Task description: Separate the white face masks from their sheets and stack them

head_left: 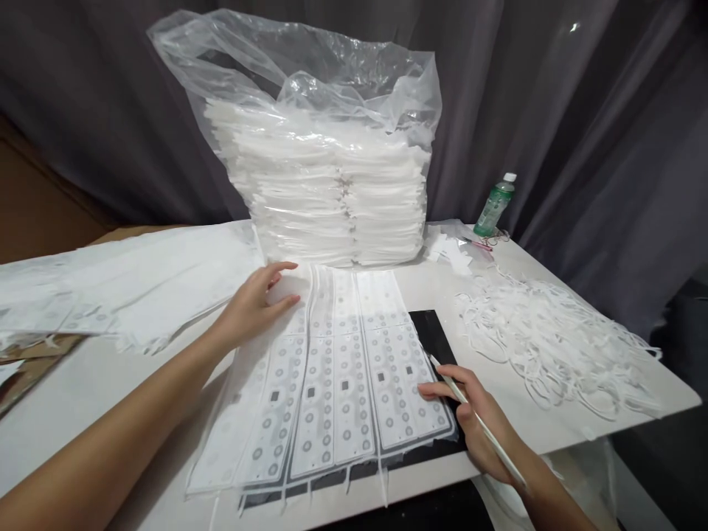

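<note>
White fabric-like sheets, printed with grey rings and small dark squares, lie in overlapping strips in front of me. Under their right side a black mat shows. My left hand is at the sheets' upper left, thumb and fingers apart in a loose curve; whether it touches the sheet there is hard to tell. In my right hand is a slim white pen-like tool with a fine tip, pointing at the sheets' right edge. The fingertips of that hand rest on the printed sheet. Thin white strips hang from the front edge.
A clear plastic bag with stacked white sheets stands at the back. More white sheets lie left. On the right are a tangled heap of white strips, paper scraps and a green bottle. A dark curtain hangs behind.
</note>
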`<state>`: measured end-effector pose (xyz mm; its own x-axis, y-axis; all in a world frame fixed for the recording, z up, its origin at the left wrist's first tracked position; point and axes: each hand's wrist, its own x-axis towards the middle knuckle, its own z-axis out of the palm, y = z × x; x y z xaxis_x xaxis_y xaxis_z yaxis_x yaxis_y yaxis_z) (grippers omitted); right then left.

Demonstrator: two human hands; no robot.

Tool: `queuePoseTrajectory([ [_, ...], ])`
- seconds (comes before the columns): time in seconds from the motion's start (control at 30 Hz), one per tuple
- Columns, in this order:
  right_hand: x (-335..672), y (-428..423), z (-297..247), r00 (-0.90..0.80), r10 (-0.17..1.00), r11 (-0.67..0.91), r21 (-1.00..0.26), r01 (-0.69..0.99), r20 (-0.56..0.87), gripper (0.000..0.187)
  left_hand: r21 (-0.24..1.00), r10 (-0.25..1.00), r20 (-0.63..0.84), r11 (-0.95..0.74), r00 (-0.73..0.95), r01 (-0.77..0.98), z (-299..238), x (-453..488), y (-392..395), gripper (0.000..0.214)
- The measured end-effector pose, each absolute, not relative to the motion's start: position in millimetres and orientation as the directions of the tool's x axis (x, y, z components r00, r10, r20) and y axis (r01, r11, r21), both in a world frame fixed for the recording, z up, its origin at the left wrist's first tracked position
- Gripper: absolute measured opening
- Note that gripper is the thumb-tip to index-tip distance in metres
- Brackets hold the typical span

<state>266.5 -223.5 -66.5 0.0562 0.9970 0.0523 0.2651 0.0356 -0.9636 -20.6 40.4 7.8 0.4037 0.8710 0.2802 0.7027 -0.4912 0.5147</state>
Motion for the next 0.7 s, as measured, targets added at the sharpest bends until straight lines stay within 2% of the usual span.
queuePoseTrajectory([
  [0.13,265,-224,-66,0.15,0.984,0.059,-0.971,0.23,0.096,0.062,0.419,0.827,0.446,-0.531,0.342,0.737,22,-18,36,0.035],
  [0.23,268,-221,-66,0.24,0.962,0.085,-0.979,0.183,0.128,0.056,0.311,0.824,0.427,-0.521,0.372,0.795,16,-13,34,0.03],
  [0.33,272,-218,-66,0.212,0.968,0.083,-0.971,0.224,0.132,0.051,0.144,0.902,0.197,-0.415,0.385,0.899,3,-12,38,0.044],
  [0.43,276,-218,-65,0.172,0.976,0.078,-0.948,0.309,0.136,0.054,0.007,0.963,-0.07,-0.26,0.259,0.966,-5,-21,48,0.066],
  [0.6,276,-218,-64,0.206,0.971,0.049,-0.944,0.326,0.121,0.05,-0.001,0.962,-0.238,-0.138,0.134,0.99,-3,-42,45,0.093],
  [0.7,276,-218,-64,0.208,0.972,0.029,-0.941,0.336,0.104,0.048,0.119,0.935,-0.318,-0.127,0.159,0.985,2,-49,24,0.098],
])
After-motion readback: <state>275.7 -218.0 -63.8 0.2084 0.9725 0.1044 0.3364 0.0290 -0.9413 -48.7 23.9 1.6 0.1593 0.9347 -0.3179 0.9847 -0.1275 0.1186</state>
